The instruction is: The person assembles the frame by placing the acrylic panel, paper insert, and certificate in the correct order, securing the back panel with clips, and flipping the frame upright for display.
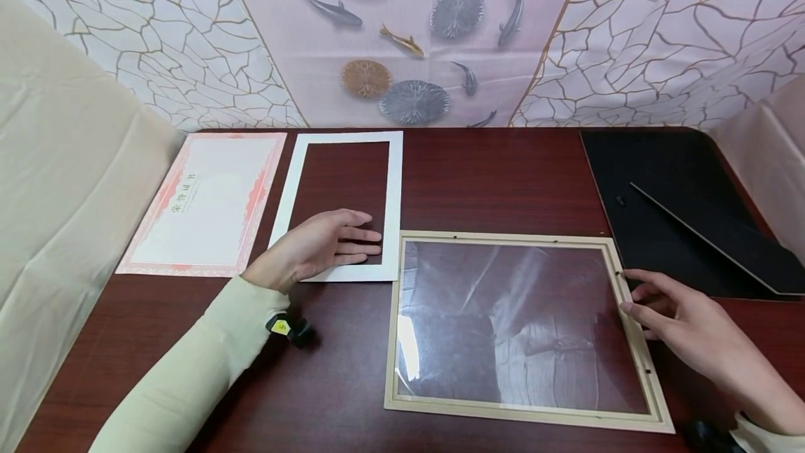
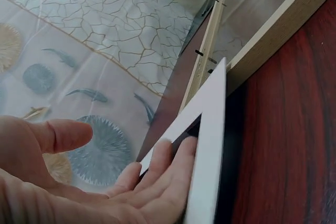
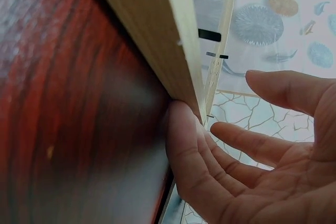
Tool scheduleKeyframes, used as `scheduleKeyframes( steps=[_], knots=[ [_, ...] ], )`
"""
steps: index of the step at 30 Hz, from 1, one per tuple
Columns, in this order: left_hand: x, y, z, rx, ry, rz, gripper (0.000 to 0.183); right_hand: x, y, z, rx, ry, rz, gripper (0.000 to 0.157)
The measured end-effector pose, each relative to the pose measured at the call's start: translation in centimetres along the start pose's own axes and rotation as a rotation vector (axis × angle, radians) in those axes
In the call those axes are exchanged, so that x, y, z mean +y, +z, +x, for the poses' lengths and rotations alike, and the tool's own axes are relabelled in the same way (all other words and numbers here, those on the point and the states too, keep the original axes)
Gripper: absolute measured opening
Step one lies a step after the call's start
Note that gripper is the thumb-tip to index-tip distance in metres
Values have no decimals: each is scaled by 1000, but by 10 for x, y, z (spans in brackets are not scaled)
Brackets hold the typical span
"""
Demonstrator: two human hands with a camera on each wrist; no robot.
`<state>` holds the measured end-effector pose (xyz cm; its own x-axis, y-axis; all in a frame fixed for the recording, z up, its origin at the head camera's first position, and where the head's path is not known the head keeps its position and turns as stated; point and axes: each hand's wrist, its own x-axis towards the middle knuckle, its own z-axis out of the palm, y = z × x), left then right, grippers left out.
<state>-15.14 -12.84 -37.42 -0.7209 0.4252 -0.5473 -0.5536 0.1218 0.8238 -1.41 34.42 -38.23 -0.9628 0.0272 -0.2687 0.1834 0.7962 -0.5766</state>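
A white rectangular picture mat (image 1: 395,201) lies flat, its lower right corner touching the left edge of a light wooden picture frame (image 1: 528,419). My left hand (image 1: 327,243) reaches across the mat's lower left, fingers extended over its opening; the left wrist view shows fingertips near the inner edge and the thumb apart. The frame lies back side up with a clear pane (image 1: 516,327) inside. Beside its right edge is my right hand (image 1: 682,320). In the right wrist view, fingertips (image 3: 184,124) rest against the frame's outer side, with the thumb standing away.
At the far left lies a certificate sheet (image 1: 214,194) with a pink border. A black backing board (image 1: 666,159) with a raised stand leg (image 1: 717,236) lies at the right. Everything is on a dark red wooden table (image 1: 490,180), with patterned cloth (image 1: 415,33) behind it.
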Motion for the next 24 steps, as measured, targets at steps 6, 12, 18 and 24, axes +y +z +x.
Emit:
scheduleKeyframes(
  steps=[6, 12, 18, 24],
  knots=[
    [-1, 7, 7, 5, -2, -39, 40, 2, 0, 1, -13, 12, -9, 55],
    [1, 11, 5, 35, 15, 47, 51, 4, 0, 1, -18, 15, -9, 56],
    [0, 16, 2, 66, 52, 200, 61, 6, 1, 2, -27, 23, -27, 57],
    [-2, 20, -7, 119, 137, 443, 72, 7, 2, 2, -19, 16, -27, 57]
  ],
)
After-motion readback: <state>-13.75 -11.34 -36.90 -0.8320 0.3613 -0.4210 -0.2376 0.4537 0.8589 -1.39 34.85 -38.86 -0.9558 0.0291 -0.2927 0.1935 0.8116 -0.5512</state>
